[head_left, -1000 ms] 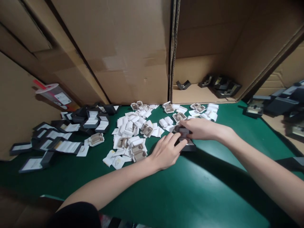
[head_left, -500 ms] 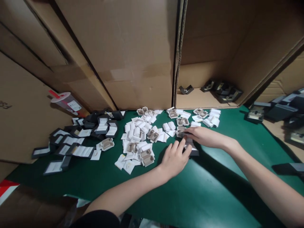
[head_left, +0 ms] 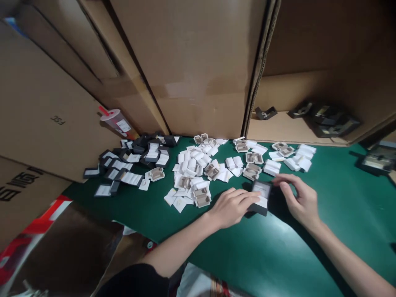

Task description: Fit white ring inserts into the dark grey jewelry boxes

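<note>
A small black hinged box [head_left: 260,197] with a white lining lies open on the green table [head_left: 278,255]. My left hand [head_left: 233,206] rests on its near left side, fingers stretched flat against it. My right hand [head_left: 301,198] sits just right of the box, fingers curled loosely and apart, touching its right edge at most. A heap of small white and tan inserts [head_left: 198,173] lies just beyond my left hand.
Open black boxes [head_left: 130,165] are spread at the left, near a plastic cup with a red straw [head_left: 117,121]. Big cardboard cartons [head_left: 198,62] wall the back; one at the right [head_left: 293,128] holds several black boxes [head_left: 331,117]. More boxes [head_left: 379,159] sit far right.
My right hand has drawn back from the top of the black box to its right side. The box now shows its white lining. The camera has swung left.
</note>
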Tool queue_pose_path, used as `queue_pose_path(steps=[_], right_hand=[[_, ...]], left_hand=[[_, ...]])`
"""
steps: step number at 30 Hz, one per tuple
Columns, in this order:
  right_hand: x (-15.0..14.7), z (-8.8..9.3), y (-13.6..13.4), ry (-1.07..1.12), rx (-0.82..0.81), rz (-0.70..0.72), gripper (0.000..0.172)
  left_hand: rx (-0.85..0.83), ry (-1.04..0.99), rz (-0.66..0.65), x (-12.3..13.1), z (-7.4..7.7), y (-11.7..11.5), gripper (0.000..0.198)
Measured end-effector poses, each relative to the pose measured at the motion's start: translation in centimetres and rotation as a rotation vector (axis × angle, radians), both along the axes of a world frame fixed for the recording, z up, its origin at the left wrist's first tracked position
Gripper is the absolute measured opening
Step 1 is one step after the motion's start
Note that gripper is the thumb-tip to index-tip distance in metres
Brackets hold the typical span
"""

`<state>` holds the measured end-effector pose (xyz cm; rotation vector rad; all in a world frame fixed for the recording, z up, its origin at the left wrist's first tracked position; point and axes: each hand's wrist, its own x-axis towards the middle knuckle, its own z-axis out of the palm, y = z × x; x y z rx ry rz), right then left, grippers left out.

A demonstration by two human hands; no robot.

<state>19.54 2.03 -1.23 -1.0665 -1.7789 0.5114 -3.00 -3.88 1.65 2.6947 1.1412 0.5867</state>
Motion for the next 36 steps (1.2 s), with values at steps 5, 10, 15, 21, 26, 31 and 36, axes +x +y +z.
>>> queue_pose_path(steps=[5,10,15,21,26,31,36], right_hand=[[0.4,0.3,0.2,0.122,-0.212,-0.040,0.020],[0.3,1.3,-0.3,0.057,-0.381,-0.048,0.021],[0.2,1.5,-0.4,0.092,-0.430,-0.039,0.023],[0.1,1.5,0.1,0.201,-0.500,-0.115,0.026],[0.1,1.4,0.2,0.160,-0.511,-0.131,0.025],[0.2,1.6,0.1,0.118,-0.499,-0.132,0.025],[0.2,1.8,0.1,0.072,-0.516,-0.117,0.024]], left_hand=[[-0.008,-0.333,0.159,-1.3,1.1,-2.6,0.038],[0.158,-0.380,0.572,-5.6,3.3,-4.8,0.032],[0.420,-0.249,0.968,-13.7,4.4,-5.2,0.029],[0.477,-0.006,1.047,-20.1,3.6,-6.5,0.025],[0.415,0.058,0.991,-19.9,1.8,-8.0,0.027],[0.343,0.033,0.918,-18.9,1.1,-8.3,0.029],[0.433,-0.049,1.079,-19.7,2.0,-7.9,0.026]])
